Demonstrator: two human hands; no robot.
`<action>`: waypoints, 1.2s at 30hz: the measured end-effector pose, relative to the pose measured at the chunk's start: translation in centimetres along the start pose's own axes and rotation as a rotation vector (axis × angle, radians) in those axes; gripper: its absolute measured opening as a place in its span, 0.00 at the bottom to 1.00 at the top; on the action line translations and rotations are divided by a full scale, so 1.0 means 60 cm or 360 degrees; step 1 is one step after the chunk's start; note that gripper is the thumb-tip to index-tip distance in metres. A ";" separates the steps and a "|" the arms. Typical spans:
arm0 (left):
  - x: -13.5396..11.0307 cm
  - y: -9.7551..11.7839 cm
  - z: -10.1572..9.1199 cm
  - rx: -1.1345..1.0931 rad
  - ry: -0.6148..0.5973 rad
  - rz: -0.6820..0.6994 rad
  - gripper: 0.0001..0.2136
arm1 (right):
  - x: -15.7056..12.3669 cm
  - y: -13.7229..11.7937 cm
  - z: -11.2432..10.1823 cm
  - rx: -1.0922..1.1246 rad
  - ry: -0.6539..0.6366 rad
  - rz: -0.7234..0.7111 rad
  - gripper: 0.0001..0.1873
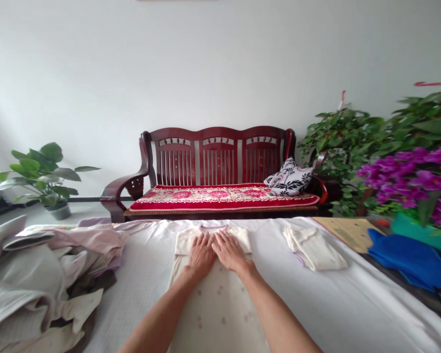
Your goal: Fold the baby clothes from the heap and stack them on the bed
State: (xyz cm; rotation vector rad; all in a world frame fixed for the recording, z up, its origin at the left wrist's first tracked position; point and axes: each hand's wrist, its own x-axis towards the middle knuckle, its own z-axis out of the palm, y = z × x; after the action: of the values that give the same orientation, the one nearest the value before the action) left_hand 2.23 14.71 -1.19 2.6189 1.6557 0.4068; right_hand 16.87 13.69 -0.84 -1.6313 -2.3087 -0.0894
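The fingers of both bare hands lie spread and flat, grasping nothing: the left hand and the right hand rest side by side, thumbs close together, palms down on a cream, softly printed fabric garment just below its neckline. Judging by how things lie, work on this piece looks partly done: its upper end is squared and laid fairly smooth, but the body is at full length, with no crosswise fold to be seen. It is on the white-clothed counter, directly in front of the person, neckline facing away and lower part running back between the forearms. The fabric looks thin and limp, with a narrow lilac trim at the neck and faint, scattered brownish and mauve spots; whether the side panels by the shoulders are sleeves, I cannot tell. To the right, well apart from it, a small cream folded fabric bundle with lilac edging appears finished. To the left, a loose heap of grey, pink and cream clothes lies crumpled, so most of the sorting seems left.
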 end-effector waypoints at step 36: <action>-0.364 -0.125 -0.116 -0.0076 -0.0145 0.0862 0.33 | -0.281 -0.030 -0.125 0.0251 -0.0443 -0.0456 0.31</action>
State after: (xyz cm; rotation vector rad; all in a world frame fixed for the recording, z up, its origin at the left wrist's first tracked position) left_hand -14.80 -2.32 -0.19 2.9646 0.8774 0.3179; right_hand 21.91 -3.96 1.65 -1.2980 -2.6683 0.2659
